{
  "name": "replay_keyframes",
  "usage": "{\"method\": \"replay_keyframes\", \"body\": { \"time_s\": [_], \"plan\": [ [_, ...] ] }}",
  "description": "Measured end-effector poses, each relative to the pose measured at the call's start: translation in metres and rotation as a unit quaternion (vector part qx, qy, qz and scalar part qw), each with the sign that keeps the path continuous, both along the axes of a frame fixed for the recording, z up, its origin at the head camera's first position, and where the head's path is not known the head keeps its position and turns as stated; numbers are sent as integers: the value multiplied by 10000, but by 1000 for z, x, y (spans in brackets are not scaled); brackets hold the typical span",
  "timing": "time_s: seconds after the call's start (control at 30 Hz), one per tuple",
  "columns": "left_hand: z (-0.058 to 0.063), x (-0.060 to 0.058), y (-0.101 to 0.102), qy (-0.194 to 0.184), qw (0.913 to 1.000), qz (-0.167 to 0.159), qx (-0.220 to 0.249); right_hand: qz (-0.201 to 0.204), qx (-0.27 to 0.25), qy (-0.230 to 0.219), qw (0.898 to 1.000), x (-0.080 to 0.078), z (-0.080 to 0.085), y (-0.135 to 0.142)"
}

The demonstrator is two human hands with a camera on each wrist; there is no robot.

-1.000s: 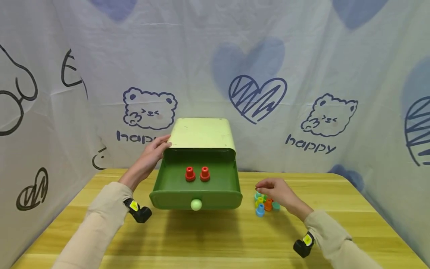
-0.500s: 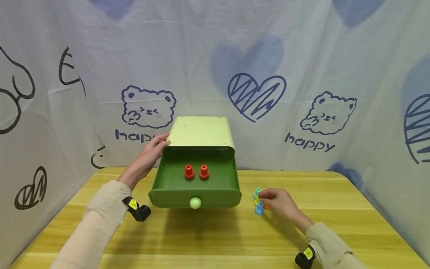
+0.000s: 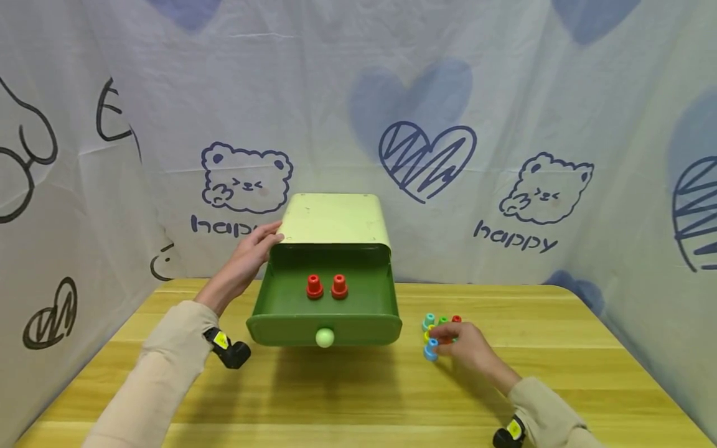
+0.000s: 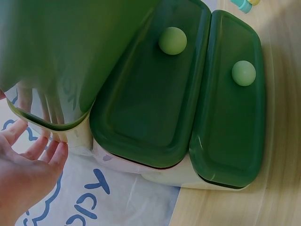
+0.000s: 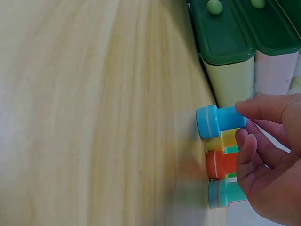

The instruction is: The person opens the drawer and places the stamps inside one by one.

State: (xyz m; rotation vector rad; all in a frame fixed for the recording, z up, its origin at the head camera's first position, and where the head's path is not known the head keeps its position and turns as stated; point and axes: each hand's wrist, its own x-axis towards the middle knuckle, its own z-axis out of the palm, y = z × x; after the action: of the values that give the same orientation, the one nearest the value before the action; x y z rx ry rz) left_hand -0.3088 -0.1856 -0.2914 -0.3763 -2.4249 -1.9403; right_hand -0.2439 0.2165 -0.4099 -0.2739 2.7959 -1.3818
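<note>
A small blue toy stamp (image 5: pixel 220 121) with a wide round base stands on the table. My right hand (image 3: pixel 476 351) pinches its narrow top between thumb and fingers in the right wrist view. Behind it are more stamps: yellow, an orange one (image 5: pixel 217 165) and a teal one (image 5: pixel 218 194), partly hidden by the hand. The fingers of my left hand (image 4: pixel 33 165) lie extended against the side of a pale-topped drawer cabinet (image 3: pixel 336 218). Its green top drawer (image 3: pixel 325 330) is pulled out. Two red stamps (image 3: pixel 338 287) stand upright inside it.
Below the pulled-out drawer, the left wrist view shows two closed green drawers, a middle one (image 4: pixel 146 94) and a bottom one (image 4: pixel 230 122), with round knobs. A printed cloth (image 3: pixel 336 112) hangs behind the wooden table (image 3: pixel 358 398).
My right hand has come down over the stamps and shifted toward the front, its fingers now at the blue one. The left hand has stayed on the cabinet.
</note>
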Motion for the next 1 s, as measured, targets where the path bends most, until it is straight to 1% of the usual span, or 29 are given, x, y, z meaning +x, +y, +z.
{"method": "replay_keyframes", "body": {
  "time_s": [0.13,0.37,0.47,0.77,1.0],
  "plan": [
    [0,0,0,11,10000,9,15,24,159,31,9999,0,-2,0],
    [1,0,0,25,10000,29,-5,325,224,-19,9992,0,-8,0],
    [1,0,0,18,10000,19,-6,379,275,-20,9989,0,-9,0],
    [1,-2,1,17,10000,14,-14,400,281,-60,9988,0,-8,0],
    [1,-1,0,-22,10000,50,-43,552,354,58,9978,0,-7,0]
  ]
}}
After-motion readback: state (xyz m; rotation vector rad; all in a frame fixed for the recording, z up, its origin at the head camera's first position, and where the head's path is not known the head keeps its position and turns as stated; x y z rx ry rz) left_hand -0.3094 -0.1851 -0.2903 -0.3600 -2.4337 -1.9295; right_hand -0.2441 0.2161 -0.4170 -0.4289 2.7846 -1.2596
